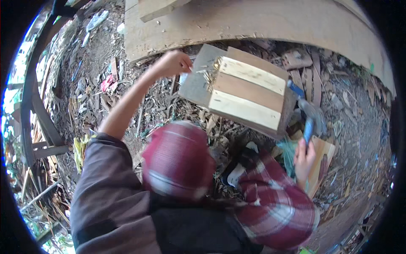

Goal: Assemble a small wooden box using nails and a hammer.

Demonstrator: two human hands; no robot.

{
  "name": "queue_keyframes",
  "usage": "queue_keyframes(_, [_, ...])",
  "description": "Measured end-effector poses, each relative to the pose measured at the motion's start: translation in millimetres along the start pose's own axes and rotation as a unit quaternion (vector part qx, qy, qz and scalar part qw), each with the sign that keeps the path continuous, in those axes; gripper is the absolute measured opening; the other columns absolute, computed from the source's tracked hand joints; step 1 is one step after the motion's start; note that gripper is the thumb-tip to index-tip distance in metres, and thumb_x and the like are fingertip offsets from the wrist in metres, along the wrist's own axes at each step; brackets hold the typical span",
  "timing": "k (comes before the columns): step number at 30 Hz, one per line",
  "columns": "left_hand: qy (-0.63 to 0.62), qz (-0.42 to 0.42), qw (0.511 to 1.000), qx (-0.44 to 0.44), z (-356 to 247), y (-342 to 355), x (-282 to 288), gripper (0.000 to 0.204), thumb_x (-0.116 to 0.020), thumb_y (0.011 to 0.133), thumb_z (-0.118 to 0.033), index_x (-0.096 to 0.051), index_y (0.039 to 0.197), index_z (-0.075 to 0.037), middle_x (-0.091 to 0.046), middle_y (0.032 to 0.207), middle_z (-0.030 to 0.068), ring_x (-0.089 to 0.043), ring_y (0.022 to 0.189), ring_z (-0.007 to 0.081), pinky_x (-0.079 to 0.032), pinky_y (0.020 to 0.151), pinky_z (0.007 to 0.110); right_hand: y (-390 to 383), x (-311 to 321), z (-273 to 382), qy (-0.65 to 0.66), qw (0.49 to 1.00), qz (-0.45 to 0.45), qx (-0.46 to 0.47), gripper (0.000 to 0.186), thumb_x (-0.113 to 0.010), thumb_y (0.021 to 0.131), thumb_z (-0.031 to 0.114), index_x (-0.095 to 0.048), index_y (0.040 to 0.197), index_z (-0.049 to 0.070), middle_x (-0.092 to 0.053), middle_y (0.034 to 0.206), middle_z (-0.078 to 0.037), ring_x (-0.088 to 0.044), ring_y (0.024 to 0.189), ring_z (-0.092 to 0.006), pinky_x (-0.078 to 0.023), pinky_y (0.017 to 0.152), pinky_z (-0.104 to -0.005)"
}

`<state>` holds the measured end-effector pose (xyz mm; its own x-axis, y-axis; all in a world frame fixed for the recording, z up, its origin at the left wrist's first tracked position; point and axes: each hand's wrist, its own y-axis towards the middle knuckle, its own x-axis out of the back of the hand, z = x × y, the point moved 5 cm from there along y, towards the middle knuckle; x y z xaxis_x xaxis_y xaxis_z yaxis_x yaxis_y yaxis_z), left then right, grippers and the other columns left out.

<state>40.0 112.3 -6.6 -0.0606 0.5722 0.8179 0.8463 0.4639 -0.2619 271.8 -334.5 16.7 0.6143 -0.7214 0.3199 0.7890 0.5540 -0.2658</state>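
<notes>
My right hand (303, 157) is wrapped round the blue handle of a hammer (311, 116), whose metal head points away from me, just right of the wooden block. My left hand (172, 64) hovers at the left edge of a grey board (195, 82), its fingers curled together; anything in them is too small and blurred to make out. On that board lies a loose heap of small thin pieces (208, 78), possibly nails. Beside the heap sits a panel of wooden slats (250, 91), pale and brown strips side by side.
A large pale wooden plank (253, 23) spans the far side. A blue object (296, 89) and a broken brick (297, 59) lie right of the panel. Another striped wooden piece (323, 158) rests by my right hand. Wood scraps litter the ground; a timber frame (27, 106) stands left.
</notes>
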Motion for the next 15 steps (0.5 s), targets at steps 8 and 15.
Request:
queue_keyframes(8, [-0.138,-0.156,0.973,0.099,1.6,2.1,-86.0,0.023,-0.074,0.074,-0.022,-0.071,0.089,-0.004,-0.070,0.084,0.0130,-0.069,0.075,0.0261,-0.053,0.071,0.035,-38.5,50.4,35.6,-0.075,0.995,-0.058,-0.014,0.020,-0.048,0.099,0.023,-0.051,0.093,0.005,-0.041,0.060,0.004,-0.033,0.042,-0.0015,-0.024,0.035,-0.0186])
queue_keyframes(15, [-0.130,-0.279,0.948,0.083,26.3,58.7,-59.6,0.021,-0.073,0.076,-0.019,-0.070,0.091,-0.004,-0.070,0.090,0.0126,-0.068,0.087,0.0263,-0.052,0.077,0.035,-13.5,43.6,69.6,-0.094,0.995,0.019,-0.004,0.019,-0.047,0.100,0.022,-0.049,0.091,0.006,-0.039,0.061,0.004,-0.031,0.042,-0.0006,-0.025,0.036,-0.0180])
